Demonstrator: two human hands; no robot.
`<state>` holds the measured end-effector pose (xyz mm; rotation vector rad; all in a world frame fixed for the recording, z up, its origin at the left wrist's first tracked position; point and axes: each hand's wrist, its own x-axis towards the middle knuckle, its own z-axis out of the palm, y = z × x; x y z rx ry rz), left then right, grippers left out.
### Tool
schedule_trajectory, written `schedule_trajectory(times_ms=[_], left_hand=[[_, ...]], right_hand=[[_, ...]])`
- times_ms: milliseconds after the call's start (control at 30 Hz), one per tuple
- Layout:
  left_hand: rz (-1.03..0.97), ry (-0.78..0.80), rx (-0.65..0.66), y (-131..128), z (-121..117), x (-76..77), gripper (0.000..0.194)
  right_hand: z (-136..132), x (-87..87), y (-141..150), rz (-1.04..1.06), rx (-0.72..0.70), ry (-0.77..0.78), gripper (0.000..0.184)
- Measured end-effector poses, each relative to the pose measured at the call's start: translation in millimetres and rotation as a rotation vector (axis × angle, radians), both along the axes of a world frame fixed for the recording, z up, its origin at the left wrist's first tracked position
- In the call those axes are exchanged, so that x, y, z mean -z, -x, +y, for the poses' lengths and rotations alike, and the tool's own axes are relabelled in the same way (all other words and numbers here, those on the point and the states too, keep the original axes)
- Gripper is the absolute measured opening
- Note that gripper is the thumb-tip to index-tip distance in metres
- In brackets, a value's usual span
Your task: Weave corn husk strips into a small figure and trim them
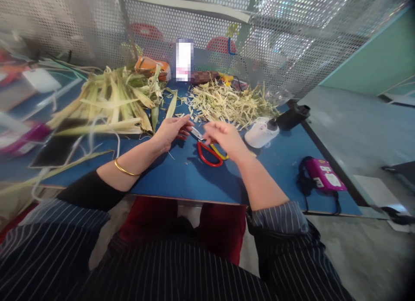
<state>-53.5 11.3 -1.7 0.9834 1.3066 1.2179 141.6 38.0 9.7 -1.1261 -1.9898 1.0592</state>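
1 pr scissors on the blue table, L hand at 10 o'clock, R hand at 2; fingers narrow on both, can't tell if gripping a fine strand. Risk: R fingers, v. near the blades, could get nicked or knock them if the hand drops. Count: 1 husk pile at 10, 1 shred heap at 1, 2 cones at 2-3: 1 wht cone, 1 blk cone.

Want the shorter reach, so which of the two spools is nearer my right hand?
The white spool: it sits between your right hand and the black spool, which lies farther off, by the table's right edge.
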Motion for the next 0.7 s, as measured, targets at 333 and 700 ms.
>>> schedule_trajectory(times_ms=[333,700], left_hand=[[0.024,-0.060,-0.111,10.5,6.3,-1.5,0.031],[-0.011,-0.113,-0.170,18.8,9.2,-3.5,0.022]], right_hand=[[-19.2,-2.0,-8.0,-0.968,-0.091,-0.490,0.028],[11.1,2.0,-10.9,-0.126,0.004,0.293,0.060]])
